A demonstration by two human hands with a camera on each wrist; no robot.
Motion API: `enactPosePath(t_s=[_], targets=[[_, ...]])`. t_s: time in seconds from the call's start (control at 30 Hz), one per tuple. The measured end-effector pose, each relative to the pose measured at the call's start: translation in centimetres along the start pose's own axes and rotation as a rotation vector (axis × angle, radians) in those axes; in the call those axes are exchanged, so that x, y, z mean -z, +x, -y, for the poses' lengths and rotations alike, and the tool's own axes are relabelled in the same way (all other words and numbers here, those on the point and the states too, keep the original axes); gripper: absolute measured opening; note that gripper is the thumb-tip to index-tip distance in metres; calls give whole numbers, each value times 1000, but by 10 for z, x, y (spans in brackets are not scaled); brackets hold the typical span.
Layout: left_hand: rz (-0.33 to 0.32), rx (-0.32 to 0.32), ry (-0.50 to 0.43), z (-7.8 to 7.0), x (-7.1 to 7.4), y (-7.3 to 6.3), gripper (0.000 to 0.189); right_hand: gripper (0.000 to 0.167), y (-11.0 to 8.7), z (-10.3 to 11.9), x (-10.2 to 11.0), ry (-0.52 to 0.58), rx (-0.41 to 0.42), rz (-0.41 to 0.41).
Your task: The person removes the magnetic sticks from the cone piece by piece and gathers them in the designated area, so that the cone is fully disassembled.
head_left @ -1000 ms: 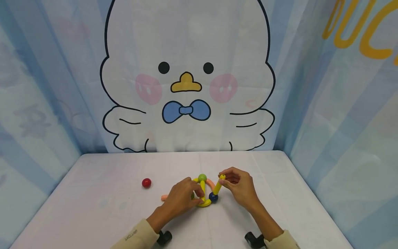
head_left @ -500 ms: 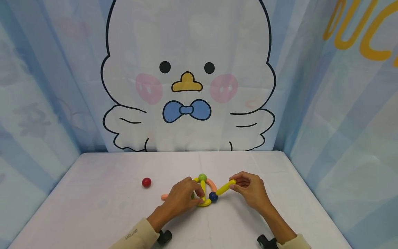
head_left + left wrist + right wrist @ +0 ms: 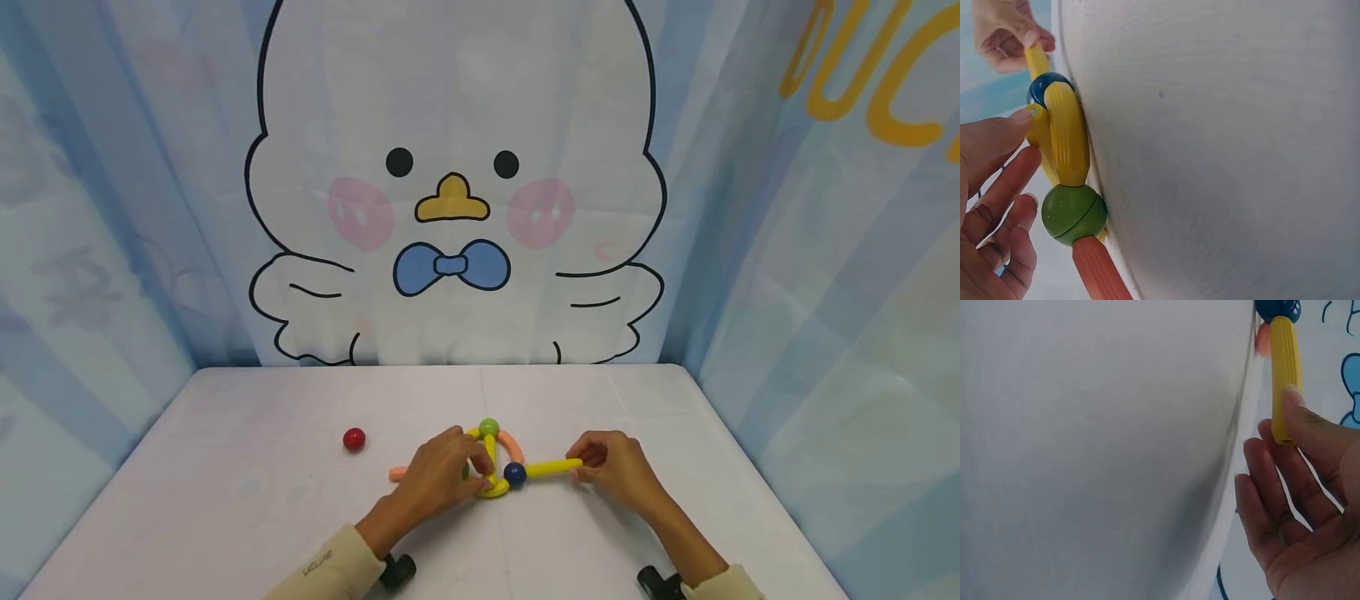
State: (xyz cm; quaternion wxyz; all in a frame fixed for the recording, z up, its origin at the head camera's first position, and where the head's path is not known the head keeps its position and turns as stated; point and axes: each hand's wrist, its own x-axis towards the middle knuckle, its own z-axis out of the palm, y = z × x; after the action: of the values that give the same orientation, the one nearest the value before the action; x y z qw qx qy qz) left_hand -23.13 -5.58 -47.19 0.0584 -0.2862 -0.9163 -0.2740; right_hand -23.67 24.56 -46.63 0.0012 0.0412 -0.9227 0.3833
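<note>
My right hand pinches the free end of a yellow magnetic rod between thumb and fingers. The rod's other end meets a dark blue ball, and it lies nearly level, pointing right. My left hand pinches the tip of another yellow rod inside the joined figure. That figure also has a light green ball, a salmon curved piece, a yellow curved piece and a darker green ball. A salmon rod joins the darker green ball, partly hidden by my left hand in the head view.
A loose red ball lies on the white-covered table, left of the figure. Behind the table hangs a curtain printed with a cartoon duck. Dark wrist devices sit at both sleeves.
My right hand has moved right and down, swinging the yellow rod on the blue ball from steeply tilted to nearly level. My left hand has stayed in place.
</note>
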Motion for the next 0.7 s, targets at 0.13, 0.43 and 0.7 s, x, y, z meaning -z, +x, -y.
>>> enactPosePath(t_s=[0.13,0.43,0.7], targets=[[-4,-2,1,0,0,0,14,23,0,-3,-2,-56,21,25],[-19,23,20,1,7,-4,18,27,-1,4,-10,-159,23,35],[-96,52,53,14,28,-18,21,29,-6,20,-16,-218,62,1]])
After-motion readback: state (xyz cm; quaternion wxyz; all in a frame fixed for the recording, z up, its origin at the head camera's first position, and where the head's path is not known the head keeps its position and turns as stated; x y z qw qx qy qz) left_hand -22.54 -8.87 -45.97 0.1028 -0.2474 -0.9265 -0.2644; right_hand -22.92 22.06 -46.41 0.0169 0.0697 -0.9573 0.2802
